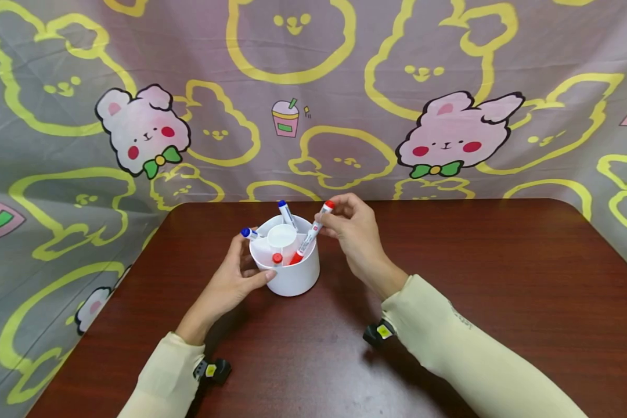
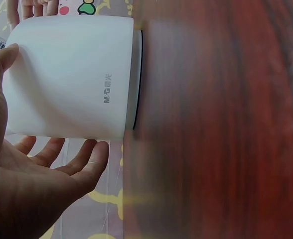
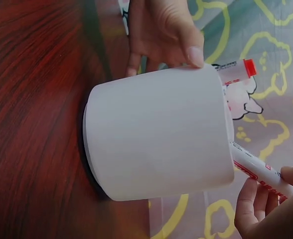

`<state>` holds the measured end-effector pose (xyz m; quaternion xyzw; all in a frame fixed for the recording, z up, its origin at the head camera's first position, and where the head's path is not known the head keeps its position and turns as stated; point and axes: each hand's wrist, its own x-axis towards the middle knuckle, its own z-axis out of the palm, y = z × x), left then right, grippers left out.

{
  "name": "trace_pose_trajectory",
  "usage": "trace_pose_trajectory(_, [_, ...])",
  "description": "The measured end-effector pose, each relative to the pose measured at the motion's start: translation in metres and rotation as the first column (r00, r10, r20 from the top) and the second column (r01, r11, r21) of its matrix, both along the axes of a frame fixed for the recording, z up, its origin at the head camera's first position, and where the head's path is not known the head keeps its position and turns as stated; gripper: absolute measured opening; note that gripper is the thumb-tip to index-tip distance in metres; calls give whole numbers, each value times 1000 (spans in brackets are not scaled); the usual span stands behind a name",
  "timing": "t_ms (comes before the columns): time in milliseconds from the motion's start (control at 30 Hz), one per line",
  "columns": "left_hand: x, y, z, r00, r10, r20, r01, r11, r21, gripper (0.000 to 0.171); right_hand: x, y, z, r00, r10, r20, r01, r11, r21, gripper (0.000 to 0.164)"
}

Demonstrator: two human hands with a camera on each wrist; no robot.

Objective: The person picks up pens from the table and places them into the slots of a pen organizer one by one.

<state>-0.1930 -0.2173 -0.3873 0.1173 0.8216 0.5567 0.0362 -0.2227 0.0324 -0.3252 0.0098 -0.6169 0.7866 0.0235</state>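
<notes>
A round white pen holder (image 1: 292, 281) with inner compartments stands on the table. My left hand (image 1: 235, 276) grips its left side, the thumb at the front rim and the fingers round the side. Between thumb and fingers, my right hand (image 1: 357, 235) pinches a red-and-white marker (image 1: 310, 233), slanted with its lower end inside the holder's right front compartment. Another red-capped marker (image 1: 277, 259) stands at the front of the holder. Two blue-capped markers lean inside, one at the left (image 1: 249, 233) and one at the back (image 1: 286, 213). The right wrist view shows the pinched marker (image 3: 263, 174) passing over the rim.
The dark reddish-brown wooden table (image 1: 475, 278) extends to both sides of the holder. Behind it hangs a curtain (image 1: 339, 104) printed with cartoon bears and rabbits. Each wrist carries a small black camera, such as the one on the right (image 1: 378, 332).
</notes>
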Motion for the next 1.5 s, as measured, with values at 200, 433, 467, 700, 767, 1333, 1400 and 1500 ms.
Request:
trace_pose_trajectory(200, [-1,0,0,1000,6,-6,-6,1000,5,90,-4,-3,-5,1000,-7,18,7,1000,7,22])
trace_pose_trajectory(433, [0,-1,1,1000,6,5,-6,1000,5,90,-5,-7,-8,999,-7,48,3,996,84,23])
trace_pose_trajectory(467, [0,-1,1,1000,6,5,-6,1000,4,90,-5,-7,-8,999,-7,51,2,995,98,24])
trace_pose_trajectory(700, [-2,1,1,1000,5,12,-5,1000,4,89,-3,-8,-13,998,2,62,-10,992,127,25])
trace_pose_trajectory(767, [-2,1,1,1000,4,13,-4,1000,5,89,-3,-9,-15,998,6,64,-14,991,131,24])
trace_pose_trajectory(1333, [0,2,2,1000,2,20,-2,1000,-3,88,5,-17,-26,1000,6,30,-10,986,166,25])
trace_pose_trajectory(1400, [0,2,1,1000,0,11,0,1000,-1,88,5,-17,-27,999,8,34,-13,987,159,24])
trace_pose_trajectory(1500, [0,2,0,1000,-3,3,3,1000,8,88,6,-17,-28,999,11,39,-17,988,155,22])
